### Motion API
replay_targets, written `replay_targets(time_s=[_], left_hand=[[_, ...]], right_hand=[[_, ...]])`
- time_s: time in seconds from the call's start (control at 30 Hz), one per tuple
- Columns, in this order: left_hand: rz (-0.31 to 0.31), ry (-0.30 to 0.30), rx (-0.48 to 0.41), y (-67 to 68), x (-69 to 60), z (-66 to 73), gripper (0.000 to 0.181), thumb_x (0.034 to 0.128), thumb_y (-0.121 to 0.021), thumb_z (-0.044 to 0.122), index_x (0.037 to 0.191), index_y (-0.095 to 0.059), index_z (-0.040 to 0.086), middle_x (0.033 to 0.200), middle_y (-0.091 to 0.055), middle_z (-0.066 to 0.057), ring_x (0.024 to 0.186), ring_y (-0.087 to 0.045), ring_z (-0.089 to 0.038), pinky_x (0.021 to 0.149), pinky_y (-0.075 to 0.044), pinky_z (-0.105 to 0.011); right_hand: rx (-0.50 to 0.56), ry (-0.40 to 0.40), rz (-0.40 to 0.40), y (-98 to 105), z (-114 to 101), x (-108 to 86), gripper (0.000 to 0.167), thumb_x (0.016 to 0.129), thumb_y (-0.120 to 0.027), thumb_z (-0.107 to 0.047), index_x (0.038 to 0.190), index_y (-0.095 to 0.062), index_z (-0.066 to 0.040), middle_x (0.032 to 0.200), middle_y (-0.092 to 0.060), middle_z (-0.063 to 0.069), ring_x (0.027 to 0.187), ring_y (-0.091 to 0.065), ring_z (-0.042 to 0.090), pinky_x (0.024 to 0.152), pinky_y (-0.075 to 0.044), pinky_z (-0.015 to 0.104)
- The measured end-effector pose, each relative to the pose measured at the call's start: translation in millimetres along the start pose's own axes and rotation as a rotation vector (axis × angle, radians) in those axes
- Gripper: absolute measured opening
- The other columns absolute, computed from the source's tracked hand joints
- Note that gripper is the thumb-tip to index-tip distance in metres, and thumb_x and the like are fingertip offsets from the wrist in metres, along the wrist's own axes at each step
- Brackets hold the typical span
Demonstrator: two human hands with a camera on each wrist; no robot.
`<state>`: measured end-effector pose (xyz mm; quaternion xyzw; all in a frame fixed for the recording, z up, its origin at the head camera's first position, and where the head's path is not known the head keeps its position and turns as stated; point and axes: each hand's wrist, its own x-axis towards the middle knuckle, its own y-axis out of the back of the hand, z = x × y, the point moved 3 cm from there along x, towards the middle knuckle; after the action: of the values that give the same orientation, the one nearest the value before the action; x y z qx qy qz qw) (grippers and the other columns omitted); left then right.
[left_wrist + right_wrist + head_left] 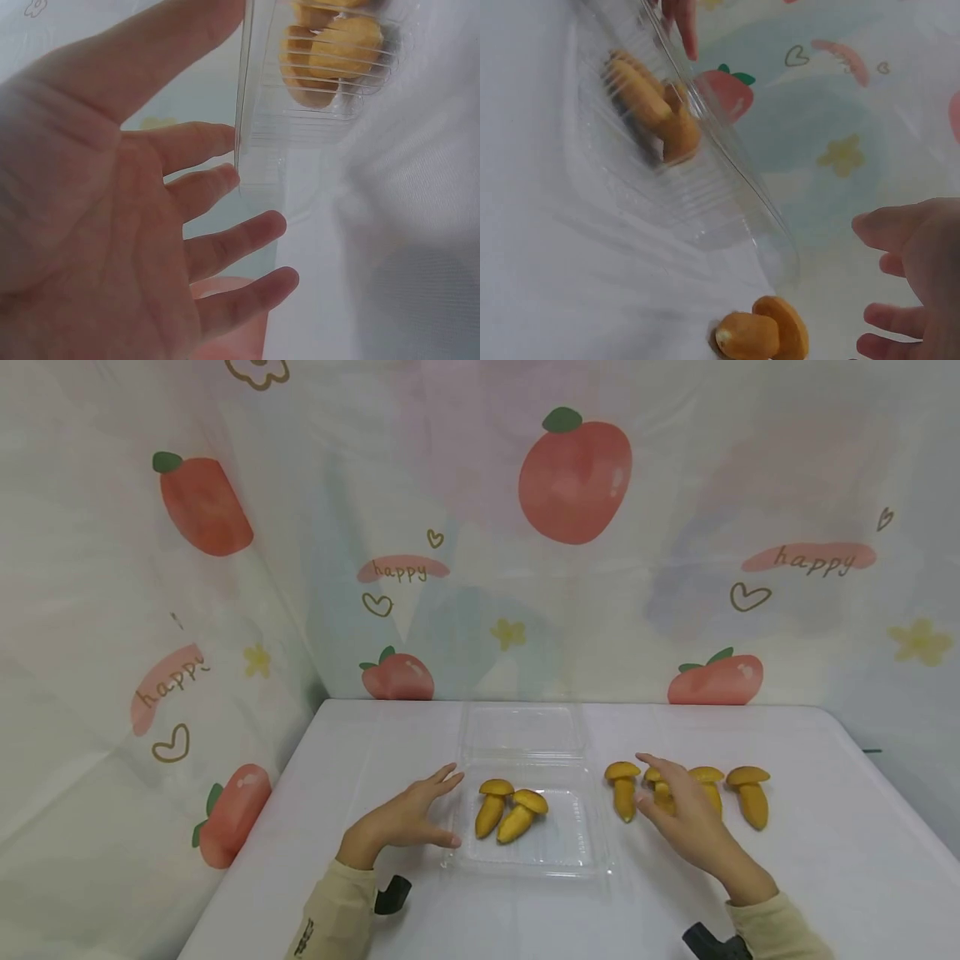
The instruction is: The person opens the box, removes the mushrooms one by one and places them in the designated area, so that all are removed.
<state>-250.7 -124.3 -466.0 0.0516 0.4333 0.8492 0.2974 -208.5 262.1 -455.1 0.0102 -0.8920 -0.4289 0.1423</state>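
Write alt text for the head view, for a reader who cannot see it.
Two yellow mushrooms lie in an open clear container on a white table, a left hand beside the container. To the right, a right hand partly hides a row of four more mushrooms.

2 mushrms (520, 818) in box (567, 831), 4 more (752, 799) R on tbl (525, 922).

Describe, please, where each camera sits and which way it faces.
Head: on the head, looking forward and down at the box, mushrooms, left hand, right hand and sleeves.
Left wrist: on that wrist, looking past the left hand to the box.
Right wrist: on that wrist, looking toward the box; parts of both hands show.
Both wrist views share the box and mushrooms.
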Motion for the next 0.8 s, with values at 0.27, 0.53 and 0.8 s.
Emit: replay_targets(time_s=[0.27,0.53,0.8], left_hand=[[-0.017,-0.019,-0.01,-0.1,-0.2,-0.4,0.102,0.0801,-0.087,0.031,0.161,-0.028,0.011,0.171,-0.014,-0.012,0.154,-0.022,-0.043,0.12,-0.028,-0.065],[-0.015,-0.003,-0.02,0.3,-1.4,1.5,0.103,0.0791,-0.088,0.03,0.161,-0.028,0.01,0.171,-0.015,-0.013,0.155,-0.023,-0.042,0.12,-0.028,-0.064],[-0.007,0.004,-0.017,-0.1,-0.5,2.1,0.102,0.0788,-0.088,0.03,0.16,-0.029,0.011,0.171,-0.015,-0.012,0.155,-0.023,-0.042,0.12,-0.028,-0.065]], right_hand=[[0.071,0.126,-0.013,-17,-21,-1.1,0.051,0.096,-0.068,-0.014,0.142,-0.05,-0.004,0.142,-0.055,0.021,0.129,-0.049,0.041,0.09,-0.052,0.058],[0.132,0.133,-0.028,-25,-35,-4.3,0.05,0.098,-0.067,-0.018,0.143,-0.05,-0.009,0.142,-0.055,0.017,0.128,-0.051,0.04,0.097,-0.048,0.064],[0.17,0.137,-0.051,-33,-51,-8.7,0.049,0.097,-0.068,-0.019,0.143,-0.052,-0.015,0.139,-0.056,0.012,0.12,-0.054,0.03,0.094,-0.053,0.051]])
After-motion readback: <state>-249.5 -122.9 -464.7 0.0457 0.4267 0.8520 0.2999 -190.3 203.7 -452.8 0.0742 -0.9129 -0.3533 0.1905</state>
